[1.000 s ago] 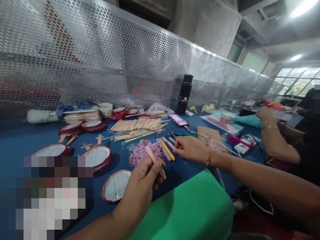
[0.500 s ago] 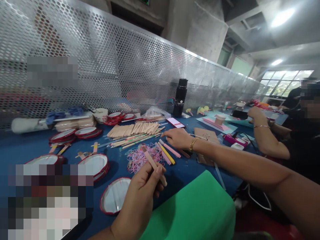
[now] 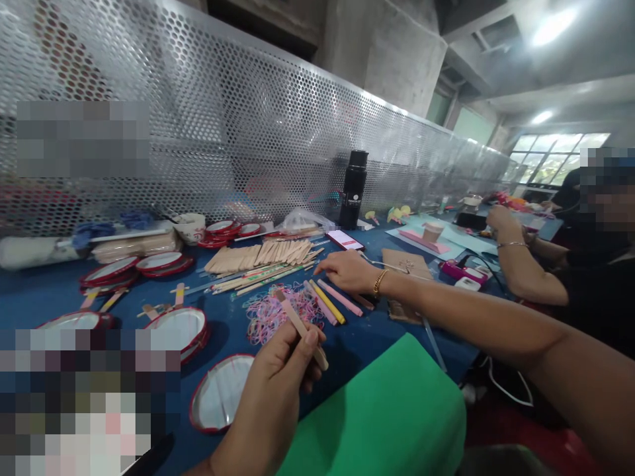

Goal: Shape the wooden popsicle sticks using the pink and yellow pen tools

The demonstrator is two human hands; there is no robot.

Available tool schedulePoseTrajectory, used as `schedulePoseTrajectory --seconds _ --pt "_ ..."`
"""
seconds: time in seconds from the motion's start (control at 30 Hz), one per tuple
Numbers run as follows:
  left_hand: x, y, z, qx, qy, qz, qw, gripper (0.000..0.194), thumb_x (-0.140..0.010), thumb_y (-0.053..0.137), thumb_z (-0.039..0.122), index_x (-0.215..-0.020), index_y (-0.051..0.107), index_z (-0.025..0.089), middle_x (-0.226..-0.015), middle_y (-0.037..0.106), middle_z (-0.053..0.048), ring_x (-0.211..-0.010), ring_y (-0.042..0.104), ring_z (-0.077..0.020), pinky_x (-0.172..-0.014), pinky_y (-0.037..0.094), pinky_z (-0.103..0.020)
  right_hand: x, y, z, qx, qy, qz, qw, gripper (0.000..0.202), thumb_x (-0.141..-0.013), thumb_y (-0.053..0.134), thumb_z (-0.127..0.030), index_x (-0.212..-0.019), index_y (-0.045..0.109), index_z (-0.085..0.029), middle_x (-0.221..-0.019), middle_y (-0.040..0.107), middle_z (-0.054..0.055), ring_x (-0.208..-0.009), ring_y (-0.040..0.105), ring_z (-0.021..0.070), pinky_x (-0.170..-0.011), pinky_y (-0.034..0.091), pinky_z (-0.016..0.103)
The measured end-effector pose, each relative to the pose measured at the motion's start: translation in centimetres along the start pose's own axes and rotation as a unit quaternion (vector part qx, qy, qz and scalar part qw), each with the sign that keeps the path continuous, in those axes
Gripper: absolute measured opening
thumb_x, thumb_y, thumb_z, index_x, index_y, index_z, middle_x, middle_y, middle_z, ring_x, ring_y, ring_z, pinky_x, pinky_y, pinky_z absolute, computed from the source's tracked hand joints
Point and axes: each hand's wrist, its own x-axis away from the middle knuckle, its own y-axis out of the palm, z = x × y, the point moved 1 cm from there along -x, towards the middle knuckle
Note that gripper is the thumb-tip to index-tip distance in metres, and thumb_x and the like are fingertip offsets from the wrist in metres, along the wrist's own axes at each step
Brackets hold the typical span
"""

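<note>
My left hand [image 3: 290, 360] is closed round a flat wooden stick [image 3: 297, 324], which points up and to the left above the blue table. Behind the stick lies a tangle of pink and purple rubber bands [image 3: 265, 311]. My right hand [image 3: 347, 270], with a gold bracelet at the wrist, reaches over the table behind the coloured markers [image 3: 335, 301]. Its fingers point left, near thin sticks [image 3: 262, 277]; whether they hold anything cannot be made out. A pile of wooden craft sticks [image 3: 258, 256] lies farther back. Green paper [image 3: 381, 410] is in front.
Red-rimmed round lids [image 3: 223, 393] stand at the left. A phone [image 3: 344, 240] and a black bottle [image 3: 353, 192] are near the perforated metal screen [image 3: 278, 132]. Brown cardboard [image 3: 409, 264] is right of my right hand. Another person's arm [image 3: 516, 258] rests farther right.
The camera view has shifted slightly, so most things appear a little farther left. My left hand still grips the stick, and my right hand remains beyond the markers.
</note>
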Motion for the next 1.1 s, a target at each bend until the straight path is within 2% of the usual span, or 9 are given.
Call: schedulePoseTrajectory --seconds 0.1,0.27,0.4,0.57,0.7,0.8,0.93,1.03,1.1 --pt "-0.1 -0.1 -0.3 -0.002 0.001 -0.007 1.0 0.034 -0.072 0.071 0.054 -0.073 0.066 0.02 -0.055 0.058 0.001 -0.048 0.048 -0.0106 -0.042 0.032 -0.02 0.8 -0.7 -0.2 -0.006 0.006 0.022 1.0 0.029 -0.092 0.049 -0.022 -0.111 0.071 -0.022 -0.107 0.072 0.005 -0.099 0.063 0.0172 -0.086 0.039 0.028" --pt "-0.1 -0.1 0.1 -0.007 -0.005 -0.011 1.0 0.034 -0.07 0.071 0.053 -0.072 0.065 0.02 -0.054 0.058 0.002 -0.047 0.047 -0.0102 -0.041 0.031 -0.02 2.5 -1.0 -2.2 0.002 0.007 0.015 1.0 0.022 -0.086 0.059 -0.039 -0.088 0.075 -0.022 -0.093 0.074 0.002 -0.087 0.065 0.0172 -0.079 0.04 0.028" --pt "0.1 0.0 0.5 -0.013 -0.013 -0.006 1.0 0.033 -0.069 0.071 0.052 -0.071 0.065 0.019 -0.055 0.058 0.002 -0.048 0.047 -0.0101 -0.042 0.033 -0.019 3.0 -0.7 -3.3 0.031 0.038 -0.003 0.999 0.022 -0.081 0.06 -0.036 -0.08 0.075 -0.021 -0.086 0.075 0.007 -0.082 0.067 0.0221 -0.069 0.039 0.03" --pt "0.2 0.1 0.8 -0.02 -0.009 -0.004 1.0 0.034 -0.069 0.071 0.053 -0.071 0.064 0.019 -0.056 0.059 0.002 -0.049 0.048 -0.0108 -0.043 0.034 -0.02 2.6 -0.9 -3.9 0.059 0.075 -0.039 0.995 0.029 -0.078 0.06 -0.043 -0.073 0.074 -0.018 -0.079 0.075 0.011 -0.075 0.069 0.0257 -0.061 0.041 0.03" --pt "0.2 0.1 1.1 -0.018 -0.005 -0.001 1.0 0.032 -0.074 0.068 0.049 -0.072 0.062 0.018 -0.055 0.057 0.003 -0.05 0.046 -0.0101 -0.045 0.035 -0.02 2.3 -1.6 -4.2 0.063 0.094 -0.056 0.992 0.025 -0.075 0.061 -0.039 -0.075 0.073 -0.017 -0.083 0.075 0.012 -0.077 0.069 0.0267 -0.06 0.04 0.029" --pt "0.4 0.0 1.1 -0.017 0.009 0.001 1.0 0.033 -0.081 0.062 0.048 -0.068 0.06 0.018 -0.057 0.057 0.002 -0.052 0.047 -0.0099 -0.048 0.037 -0.02 2.9 -2.7 -3.8 0.054 0.111 -0.052 0.991 0.024 -0.077 0.059 -0.038 -0.078 0.071 -0.017 -0.081 0.074 0.01 -0.076 0.068 0.0249 -0.06 0.039 0.029" --pt "0.6 0.1 0.8 0.025 -0.005 -0.003 1.0 0.03 -0.086 0.055 0.048 -0.078 0.059 0.019 -0.073 0.066 -0.002 -0.06 0.056 -0.0131 -0.049 0.041 -0.021 5.2 -4.3 -3.3 0.02 0.109 -0.032 0.993 0.021 -0.086 0.053 -0.037 -0.083 0.066 -0.021 -0.083 0.073 0.003 -0.074 0.064 0.0174 -0.059 0.036 0.026" --pt "0.6 0.2 0.7 0.041 -0.003 0.022 0.999 0.025 -0.085 0.059 0.046 -0.088 0.059 0.021 -0.064 0.059 0.003 -0.052 0.048 -0.0114 -0.046 0.036 -0.021 7.9 -5.3 -3.8 -0.099 0.09 -0.005 0.991 0.017 -0.089 0.053 -0.034 -0.086 0.063 -0.02 -0.077 0.069 0.001 -0.066 0.058 0.0129 -0.057 0.035 0.025" --pt "0.7 0.3 0.8 0.046 0.012 0.058 0.997 0.026 -0.081 0.066 0.044 -0.092 0.06 0.021 -0.065 0.054 0.004 -0.056 0.046 -0.0108 -0.052 0.038 -0.021 9.5 -5.7 -4.4 -0.131 0.07 -0.002 0.989 0.014 -0.09 0.054 -0.032 -0.087 0.063 -0.021 -0.075 0.067 -0.001 -0.064 0.056 0.0115 -0.057 0.034 0.025"
